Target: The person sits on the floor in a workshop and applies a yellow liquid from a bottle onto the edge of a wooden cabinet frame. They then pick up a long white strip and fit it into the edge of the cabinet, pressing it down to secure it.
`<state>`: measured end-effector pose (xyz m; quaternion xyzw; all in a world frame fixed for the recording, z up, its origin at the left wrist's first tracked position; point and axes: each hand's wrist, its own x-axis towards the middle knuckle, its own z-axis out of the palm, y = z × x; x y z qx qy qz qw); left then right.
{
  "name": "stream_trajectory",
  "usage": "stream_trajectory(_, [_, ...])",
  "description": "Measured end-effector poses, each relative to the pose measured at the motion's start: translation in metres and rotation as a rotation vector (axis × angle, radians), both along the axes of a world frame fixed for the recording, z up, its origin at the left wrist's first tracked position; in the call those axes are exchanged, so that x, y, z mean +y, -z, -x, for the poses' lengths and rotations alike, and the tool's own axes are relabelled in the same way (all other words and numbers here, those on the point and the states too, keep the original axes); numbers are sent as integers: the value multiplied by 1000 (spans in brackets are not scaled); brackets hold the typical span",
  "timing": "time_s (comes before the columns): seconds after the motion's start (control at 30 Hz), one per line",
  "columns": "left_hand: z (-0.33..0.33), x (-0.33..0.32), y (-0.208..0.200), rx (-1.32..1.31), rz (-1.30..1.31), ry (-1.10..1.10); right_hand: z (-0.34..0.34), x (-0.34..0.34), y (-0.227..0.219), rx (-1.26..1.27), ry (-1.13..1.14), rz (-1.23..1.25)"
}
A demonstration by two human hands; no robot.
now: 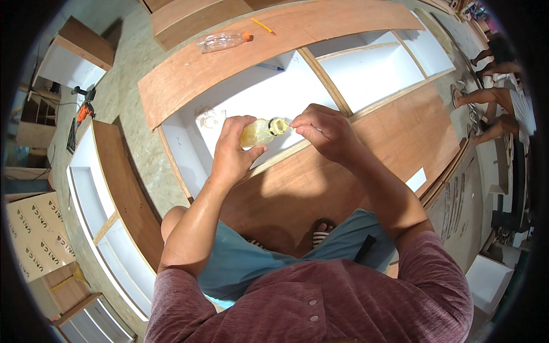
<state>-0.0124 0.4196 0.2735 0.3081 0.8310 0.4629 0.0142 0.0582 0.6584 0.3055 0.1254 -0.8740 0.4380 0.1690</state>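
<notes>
yellowish, squat plastic glue bottle (256, 132) lies on its side in the left hand (233, 153), whose fingers wrap closed around its body, thumb underneath. the right hand (323, 130) sits just beside it, its fingertips (297, 123) pinched shut on the dark round cap (278, 126) at the bottle's mouth. both hands hover above a long white-lined plywood cabinet carcass (366, 71) lying flat on the floor, over one of its open compartments near a wooden divider edge. on the plywood panel beyond rest a clear empty plastic bottle with an orange cap (223, 41) and a yellow pencil (263, 26), well apart from the hands.
</notes>
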Motion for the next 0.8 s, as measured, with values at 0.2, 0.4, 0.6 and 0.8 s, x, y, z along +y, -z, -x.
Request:
stream_trajectory(0.2, [0, 0, 6, 89, 37, 7, -2, -5, -12, -257, 98, 53])
stream_trajectory(0.4, [2, -2, 7, 242, 78, 33, 1, -3, -7, -464, 65, 281])
stream_trajectory(0.6, [4, -1, 4, 370, 136, 36, 3, -3, -13, -523, 30, 133])
stream_trajectory(0.8, [1, 1, 5, 332, 182, 14, 3, -4, -12, -497, 115, 75])
